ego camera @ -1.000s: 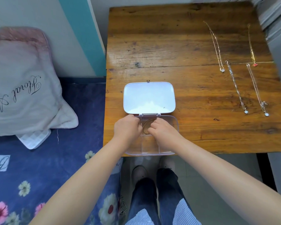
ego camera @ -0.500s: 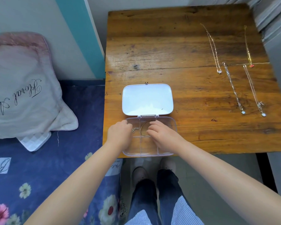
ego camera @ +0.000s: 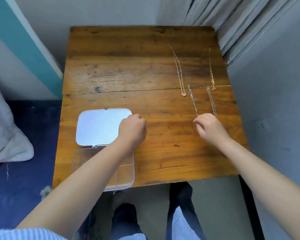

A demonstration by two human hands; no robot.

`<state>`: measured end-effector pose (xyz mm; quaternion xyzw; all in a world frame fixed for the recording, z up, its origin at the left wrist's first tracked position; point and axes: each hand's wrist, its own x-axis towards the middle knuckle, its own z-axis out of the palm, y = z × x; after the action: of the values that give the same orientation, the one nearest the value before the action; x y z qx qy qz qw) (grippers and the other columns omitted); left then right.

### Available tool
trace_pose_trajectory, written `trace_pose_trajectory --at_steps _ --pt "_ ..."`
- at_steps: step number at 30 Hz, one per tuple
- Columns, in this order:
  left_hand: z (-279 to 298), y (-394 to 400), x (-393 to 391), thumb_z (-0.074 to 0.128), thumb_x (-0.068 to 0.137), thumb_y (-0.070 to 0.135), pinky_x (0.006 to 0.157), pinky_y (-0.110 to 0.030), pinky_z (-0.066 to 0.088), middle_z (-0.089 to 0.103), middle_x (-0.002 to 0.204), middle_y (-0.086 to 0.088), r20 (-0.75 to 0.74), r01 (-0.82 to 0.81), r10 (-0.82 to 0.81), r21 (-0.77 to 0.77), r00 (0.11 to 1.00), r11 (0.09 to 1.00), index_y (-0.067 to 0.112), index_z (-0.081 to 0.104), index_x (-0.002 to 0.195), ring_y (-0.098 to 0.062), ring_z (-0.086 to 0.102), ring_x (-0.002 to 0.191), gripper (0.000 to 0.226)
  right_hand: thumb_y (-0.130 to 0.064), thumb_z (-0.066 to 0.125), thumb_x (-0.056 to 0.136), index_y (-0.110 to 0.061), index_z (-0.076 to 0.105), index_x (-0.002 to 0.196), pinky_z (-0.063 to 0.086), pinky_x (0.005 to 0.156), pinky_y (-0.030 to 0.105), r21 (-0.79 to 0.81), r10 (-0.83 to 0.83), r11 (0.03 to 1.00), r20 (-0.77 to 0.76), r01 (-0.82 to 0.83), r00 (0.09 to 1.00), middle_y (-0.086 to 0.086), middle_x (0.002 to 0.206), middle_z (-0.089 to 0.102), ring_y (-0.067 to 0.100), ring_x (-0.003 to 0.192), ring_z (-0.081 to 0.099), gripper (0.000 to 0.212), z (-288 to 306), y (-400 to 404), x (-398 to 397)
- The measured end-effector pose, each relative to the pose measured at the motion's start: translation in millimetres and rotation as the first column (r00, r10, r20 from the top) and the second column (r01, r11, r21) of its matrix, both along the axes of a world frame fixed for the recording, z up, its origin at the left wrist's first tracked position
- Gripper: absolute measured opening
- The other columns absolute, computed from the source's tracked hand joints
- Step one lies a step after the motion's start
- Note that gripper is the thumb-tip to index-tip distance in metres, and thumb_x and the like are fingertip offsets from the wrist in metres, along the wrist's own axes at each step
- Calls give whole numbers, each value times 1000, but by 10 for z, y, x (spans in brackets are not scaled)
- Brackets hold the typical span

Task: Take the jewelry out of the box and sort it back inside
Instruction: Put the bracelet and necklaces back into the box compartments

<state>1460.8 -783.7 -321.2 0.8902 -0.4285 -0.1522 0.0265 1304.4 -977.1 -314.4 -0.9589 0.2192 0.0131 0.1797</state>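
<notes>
A clear compartment box (ego camera: 126, 177) stands at the table's near left edge, its white lid (ego camera: 99, 127) lying open behind it. A small piece of jewelry (ego camera: 84, 161) shows in the box's far left compartment; my left forearm hides the middle ones. My left hand (ego camera: 132, 129) hovers curled shut by the lid's right edge. My right hand (ego camera: 210, 128) is further right, thumb and forefinger pinched, covering the near ends of a silver chain (ego camera: 192, 99) and a thin necklace (ego camera: 211, 101). I see nothing held in either hand.
A necklace with a pale pendant (ego camera: 179, 73) and a gold one with a red pendant (ego camera: 211, 70) lie at the far right of the wooden table (ego camera: 128, 70). Grey curtain and wall border the right side. A pillow (ego camera: 5, 135) lies on blue bedding at left.
Both hands have left the box. The left rose to the lid's right edge and the right swung out to the laid-out necklaces. The gold loop seen in the box is no longer visible.
</notes>
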Motion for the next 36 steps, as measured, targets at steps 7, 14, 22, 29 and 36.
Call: trace_pose_trajectory --at_steps 7,14,22,29,36 --pt "-247 -1306 -194 48 91 19 74 -38 50 59 110 -14 -81 -154 154 11 985 988 6 61 110 -33 54 103 26 -12 54 90 -1 62 111 43 98 40 81 -67 993 -171 81 983 15 114 65 29 116 50 25 -178 -1170 -249" --pt "-505 -1788 -589 56 88 30 74 -39 51 58 112 -12 -206 122 -121 -10 971 992 13 54 119 -32 55 106 36 -39 70 76 -17 52 121 45 82 28 262 413 907 -398 -330 819 4 114 52 19 105 47 54 -391 -1467 -419" --pt "-514 -1731 -927 91 50 12 30 -23 49 67 61 -17 -114 581 -605 -189 788 792 5 75 73 -28 66 54 29 -12 57 88 -6 59 109 52 80 37 208 551 835 -289 -510 783 11 111 54 25 102 49 22 -394 -1494 -560" --pt "-607 -1723 -1096 90 51 7 37 -20 47 64 55 -13 -32 479 -492 -181 870 859 -1 68 65 -26 62 47 27 9 49 86 5 58 101 47 60 39 123 169 983 -284 -139 944 21 94 56 33 88 52 18 -406 -1242 -810" --pt "-582 -1672 -1136 86 55 1 35 -23 44 61 54 -18 -20 347 -354 -156 935 925 -4 61 60 -31 60 45 26 21 44 76 6 57 84 32 55 32 55 47 998 -232 -35 972 26 82 59 35 77 53 21 -488 -1159 -724"
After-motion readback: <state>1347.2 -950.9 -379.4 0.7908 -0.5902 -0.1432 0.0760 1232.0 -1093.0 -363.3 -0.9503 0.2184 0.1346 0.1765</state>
